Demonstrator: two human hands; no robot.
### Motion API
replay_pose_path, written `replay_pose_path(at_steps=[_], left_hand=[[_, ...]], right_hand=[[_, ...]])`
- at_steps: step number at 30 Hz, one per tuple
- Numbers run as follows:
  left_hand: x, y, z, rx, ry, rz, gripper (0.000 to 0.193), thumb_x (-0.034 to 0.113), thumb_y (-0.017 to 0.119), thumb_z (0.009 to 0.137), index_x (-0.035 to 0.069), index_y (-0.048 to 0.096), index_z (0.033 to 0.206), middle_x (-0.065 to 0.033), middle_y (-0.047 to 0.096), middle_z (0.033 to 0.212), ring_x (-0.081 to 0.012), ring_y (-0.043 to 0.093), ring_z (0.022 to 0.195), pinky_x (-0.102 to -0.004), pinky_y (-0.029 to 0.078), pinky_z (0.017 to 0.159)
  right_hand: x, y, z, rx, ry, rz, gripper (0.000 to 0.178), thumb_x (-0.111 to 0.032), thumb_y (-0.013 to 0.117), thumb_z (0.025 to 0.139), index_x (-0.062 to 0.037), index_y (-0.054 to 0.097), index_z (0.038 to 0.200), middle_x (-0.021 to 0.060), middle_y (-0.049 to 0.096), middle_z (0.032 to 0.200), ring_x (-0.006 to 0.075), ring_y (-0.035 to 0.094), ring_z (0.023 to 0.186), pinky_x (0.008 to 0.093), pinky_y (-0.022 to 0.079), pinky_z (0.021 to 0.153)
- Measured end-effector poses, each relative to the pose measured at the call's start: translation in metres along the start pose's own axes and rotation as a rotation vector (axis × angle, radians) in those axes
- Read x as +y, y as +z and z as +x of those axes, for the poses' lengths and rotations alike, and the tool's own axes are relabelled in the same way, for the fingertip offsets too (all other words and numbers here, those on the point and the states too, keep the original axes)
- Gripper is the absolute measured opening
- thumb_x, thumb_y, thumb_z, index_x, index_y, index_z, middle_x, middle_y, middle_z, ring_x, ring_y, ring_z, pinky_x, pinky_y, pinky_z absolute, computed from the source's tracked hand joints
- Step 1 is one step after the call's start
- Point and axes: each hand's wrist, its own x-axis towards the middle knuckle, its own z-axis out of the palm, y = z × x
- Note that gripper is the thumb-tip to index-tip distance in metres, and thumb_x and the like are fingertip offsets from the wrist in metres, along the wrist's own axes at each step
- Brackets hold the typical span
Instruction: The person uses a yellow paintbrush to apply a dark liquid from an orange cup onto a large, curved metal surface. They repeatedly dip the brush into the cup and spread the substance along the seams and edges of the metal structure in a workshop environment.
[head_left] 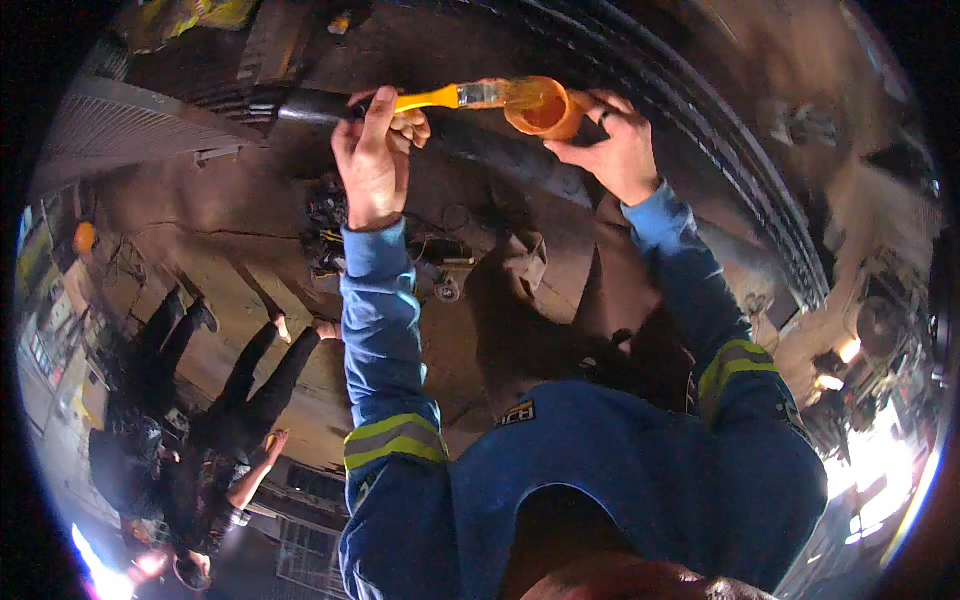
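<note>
My left hand is closed round the handle of a paintbrush with a yellow handle and a metal band. The brush lies nearly level, and its orange-coated bristles reach to the mouth of a small orange cup. My right hand grips that cup from its right side, with a dark ring on one finger. The cup is tipped so that its opening faces left, and orange paint-like stuff coats its inside. Both arms are stretched out ahead of me in blue sleeves with reflective bands.
Beyond my hands runs a dark pipe, and long curved dark bars arc down the right. A grey mesh panel stands at the left. Tools and cables lie on the floor below. Two people stand at lower left.
</note>
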Motion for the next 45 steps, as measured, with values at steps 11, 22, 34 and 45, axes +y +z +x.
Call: replay_pose_path(at_steps=[11, 22, 34, 45], left_hand=[[-0.078, 0.017, 0.082, 0.157, -0.062, -0.230, 0.012, 0.017, 0.053, 0.098, 0.005, 0.056, 0.097, -0.0042, 0.057, 0.083, -0.0148, 0.052, 0.070, -0.0324, 0.044, 0.066], [-0.043, 0.018, 0.153, 0.180, -0.037, -0.311, 0.019, 0.023, 0.056, 0.096, 0.004, 0.059, 0.095, -0.0051, 0.056, 0.080, -0.0167, 0.051, 0.073, -0.0311, 0.043, 0.067], [-0.058, 0.009, 0.278, 0.207, -0.022, 0.093, 0.018, 0.017, 0.056, 0.096, -0.001, 0.060, 0.098, -0.0095, 0.061, 0.082, -0.0193, 0.057, 0.073, -0.0335, 0.044, 0.063], [-0.137, 0.035, 0.392, 0.139, 0.468, 1.924, 0.037, 0.040, 0.064, 0.090, 0.003, 0.066, 0.097, -0.0148, 0.070, 0.080, -0.0277, 0.069, 0.073, -0.0386, 0.055, 0.068]], right_hand=[[0.096, 0.018, 0.091, 0.022, 0.000, 0.044, 0.050, -0.026, 0.088, 0.055, -0.0063, 0.070, 0.098, 0.0082, 0.067, 0.101, 0.0278, 0.064, 0.090, 0.0375, 0.051, 0.082], [0.150, -0.039, 0.147, 0.272, 0.057, 0.079, 0.049, -0.016, 0.091, 0.058, -0.0027, 0.069, 0.100, 0.0106, 0.069, 0.096, 0.0230, 0.067, 0.087, 0.0323, 0.052, 0.079], [0.185, -0.085, 0.140, 0.428, 0.215, 0.155, 0.050, 0.000, 0.089, 0.059, 0.0057, 0.067, 0.103, 0.0106, 0.070, 0.101, 0.0175, 0.067, 0.091, 0.0319, 0.052, 0.085], [0.211, -0.103, 0.117, 0.399, 0.465, 0.013, 0.048, 0.006, 0.084, 0.063, 0.0099, 0.065, 0.107, 0.0140, 0.068, 0.106, 0.0219, 0.065, 0.097, 0.0360, 0.050, 0.091]])
